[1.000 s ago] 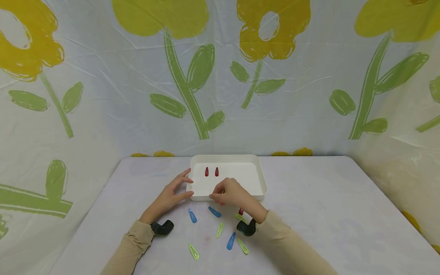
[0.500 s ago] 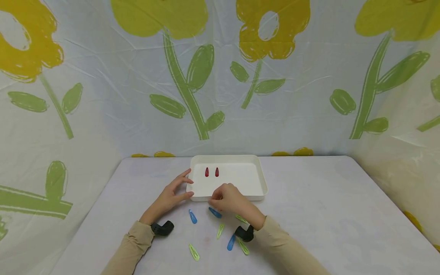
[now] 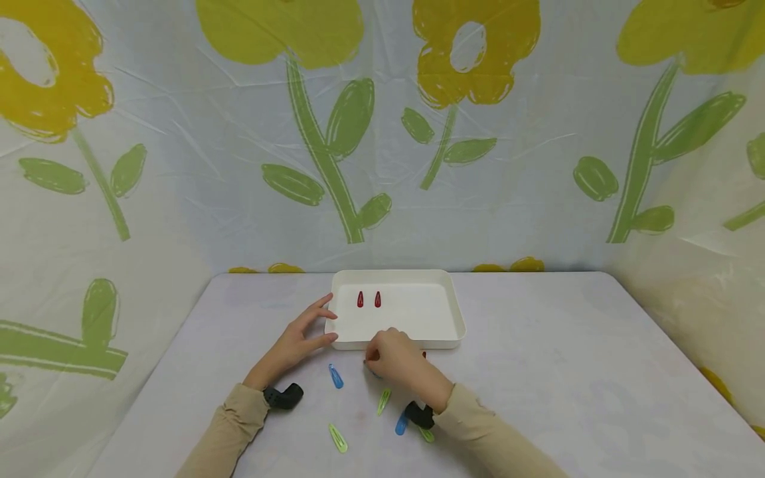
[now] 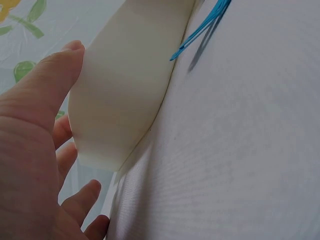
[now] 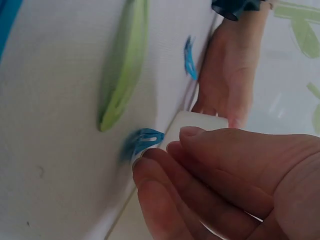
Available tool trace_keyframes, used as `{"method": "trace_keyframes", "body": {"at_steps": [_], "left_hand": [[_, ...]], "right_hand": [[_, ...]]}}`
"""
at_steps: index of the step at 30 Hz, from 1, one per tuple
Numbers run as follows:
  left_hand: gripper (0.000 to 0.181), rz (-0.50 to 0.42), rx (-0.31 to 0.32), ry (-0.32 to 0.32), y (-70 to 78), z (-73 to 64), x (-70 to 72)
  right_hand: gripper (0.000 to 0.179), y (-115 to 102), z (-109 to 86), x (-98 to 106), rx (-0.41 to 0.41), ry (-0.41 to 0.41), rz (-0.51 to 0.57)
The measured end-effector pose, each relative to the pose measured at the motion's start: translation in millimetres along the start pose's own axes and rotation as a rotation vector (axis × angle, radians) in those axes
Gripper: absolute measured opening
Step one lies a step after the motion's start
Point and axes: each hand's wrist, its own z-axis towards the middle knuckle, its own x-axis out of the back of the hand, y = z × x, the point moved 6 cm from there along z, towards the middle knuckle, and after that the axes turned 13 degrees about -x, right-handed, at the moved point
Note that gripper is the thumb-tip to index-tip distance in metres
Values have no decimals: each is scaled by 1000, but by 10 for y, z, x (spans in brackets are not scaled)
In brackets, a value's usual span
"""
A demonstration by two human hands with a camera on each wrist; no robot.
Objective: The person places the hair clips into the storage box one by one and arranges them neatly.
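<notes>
Beside the white tray point(image 3: 418, 309), my left hand point(image 3: 299, 335) rests with spread fingers along its left side and the thumb at the front left corner. My right hand point(image 3: 397, 358) is low over the table in front of the tray, fingers bent. In the right wrist view its fingertips point(image 5: 145, 162) are right at a blue snap hair clip point(image 5: 150, 137), with the thumb apart from the clip. In the head view that clip is mostly hidden by the hand. Two red hair clips, a left one point(image 3: 360, 299) and a right one point(image 3: 378, 299), lie upright side by side in the tray.
Another blue clip point(image 3: 336, 376) lies near the left hand. Green clips lie nearer the front, one in the middle point(image 3: 384, 401) and one at left point(image 3: 337, 438). A third blue clip point(image 3: 401, 425) is partly behind the right wrist's black camera point(image 3: 420, 415). A floral curtain point(image 3: 514, 219) stands behind the table.
My right hand has moved down and back from the tray's front edge, coming over the blue clip there. The left hand and the two red clips in the tray stay put.
</notes>
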Motion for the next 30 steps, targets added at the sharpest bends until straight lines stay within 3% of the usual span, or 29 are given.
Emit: {"method": "trace_keyframes", "body": {"at_steps": [5, 10, 30], "left_hand": [[39, 1, -3, 1, 16, -2, -1], [40, 1, 2, 2, 12, -6, 2], [37, 6, -14, 5, -16, 7, -7]], "right_hand": [[12, -56, -14, -35, 3, 45, -112], [15, -97, -33, -43, -8, 55, -154], [34, -91, -53, -77, -13, 57, -186]]}}
